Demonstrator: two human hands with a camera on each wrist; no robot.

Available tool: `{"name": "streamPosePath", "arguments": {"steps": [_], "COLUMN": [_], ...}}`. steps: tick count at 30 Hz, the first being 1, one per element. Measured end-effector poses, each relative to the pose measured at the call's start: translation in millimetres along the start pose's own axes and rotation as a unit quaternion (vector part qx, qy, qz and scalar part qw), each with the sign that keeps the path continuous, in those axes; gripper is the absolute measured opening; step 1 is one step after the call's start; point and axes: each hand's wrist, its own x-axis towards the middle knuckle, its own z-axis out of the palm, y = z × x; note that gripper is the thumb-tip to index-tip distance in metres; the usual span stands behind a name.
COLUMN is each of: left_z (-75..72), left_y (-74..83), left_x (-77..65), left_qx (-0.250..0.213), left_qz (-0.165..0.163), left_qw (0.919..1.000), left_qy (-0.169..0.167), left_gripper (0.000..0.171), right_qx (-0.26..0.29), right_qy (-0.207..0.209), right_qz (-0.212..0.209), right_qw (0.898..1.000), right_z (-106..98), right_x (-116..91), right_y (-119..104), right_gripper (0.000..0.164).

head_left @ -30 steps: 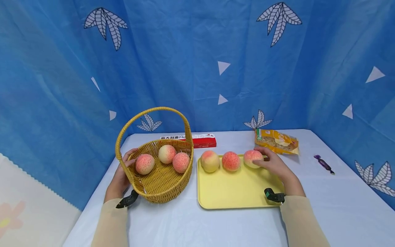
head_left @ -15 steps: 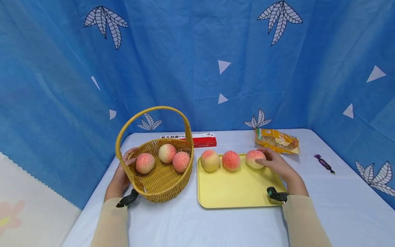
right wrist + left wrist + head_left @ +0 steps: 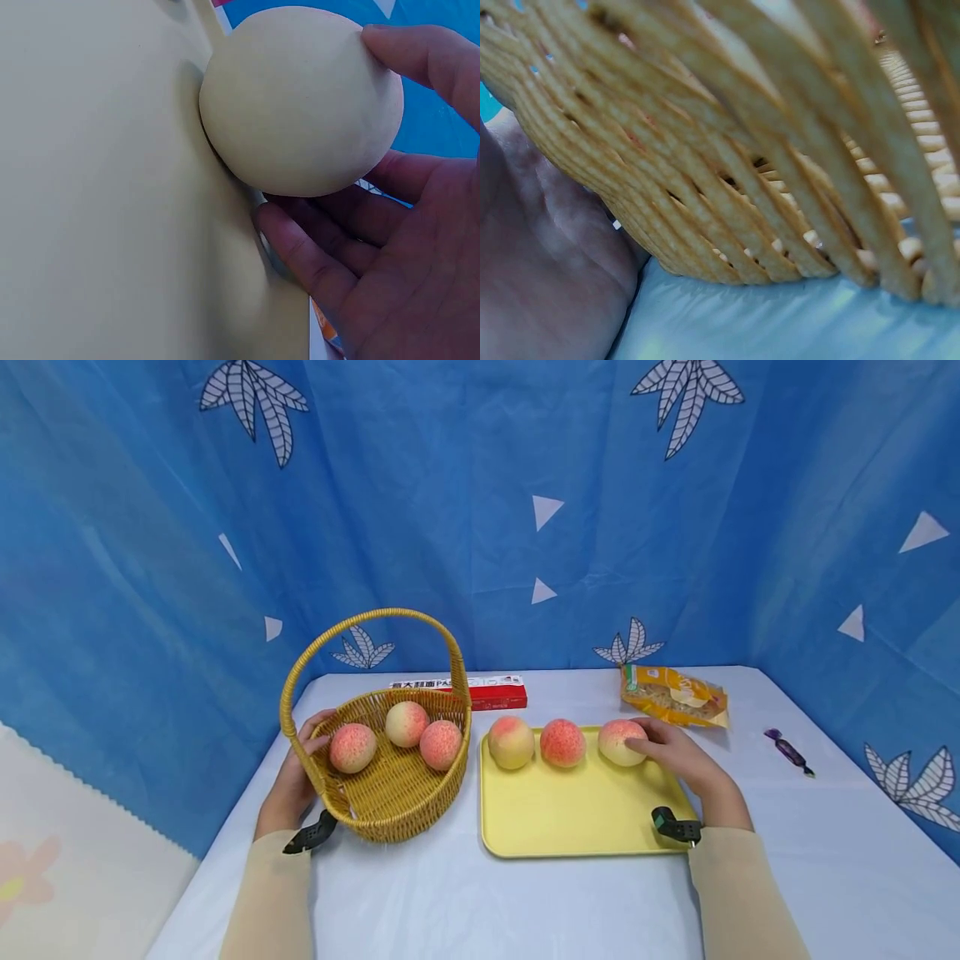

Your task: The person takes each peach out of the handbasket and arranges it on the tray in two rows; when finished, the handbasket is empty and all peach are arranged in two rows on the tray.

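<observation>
A wicker basket (image 3: 405, 814) with a tall handle stands at the left in the head view, with three peaches inside, one of them a pale-and-pink peach (image 3: 407, 724). My left hand (image 3: 288, 785) grips the basket's left side at the rim; the left wrist view has its palm against the woven wall (image 3: 675, 172), fingertips hidden. Along the far edge of a yellow tray (image 3: 585, 818) sit three more peaches in a row. My right hand (image 3: 678, 756) holds the rightmost peach (image 3: 621, 742) between thumb and fingers; in the right wrist view the peach (image 3: 300, 101) is against the tray.
A red-and-white pasta box (image 3: 498, 693) lies behind the basket. Behind the tray's right corner is an orange bag of pasta (image 3: 675, 696). A purple wrapped candy (image 3: 789, 752) lies farther right on the white tablecloth. A blue curtain hangs behind.
The right hand and its peach have shifted slightly right along the tray. The left hand stays at the basket. The head view has tilted a little, moving the whole scene upward.
</observation>
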Motion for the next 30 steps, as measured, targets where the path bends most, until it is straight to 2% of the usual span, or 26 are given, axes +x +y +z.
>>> {"name": "streamPosePath", "arguments": {"steps": [8,15,26,30], "left_z": [-0.2,-0.7,2.2,2.8], "left_y": [2.1,1.6,4.9,5.0], "left_x": [2.8,0.9,-2.3,-3.5], "left_qx": [-0.004,0.001,-0.007,-0.004], "left_qz": [-0.003,-0.01,-0.017,-0.018], "left_qw": [1.0,0.9999,0.9998,0.9998], "left_qy": [0.004,0.006,0.012,0.012], "left_gripper": [0.052,0.052,0.052,0.052], "right_qx": [-0.007,0.034,0.039,0.035], "right_qy": [-0.007,-0.02,-0.012,0.004], "right_qz": [0.003,-0.015,-0.047,-0.056], "right_qw": [1.0,0.999,0.998,0.998], "right_z": [-3.9,0.9,3.4,3.9], "right_x": [1.0,0.6,0.2,-0.9], "right_y": [1.7,2.8,3.2,1.4], "right_gripper": [0.083,0.076,0.071,0.069]}}
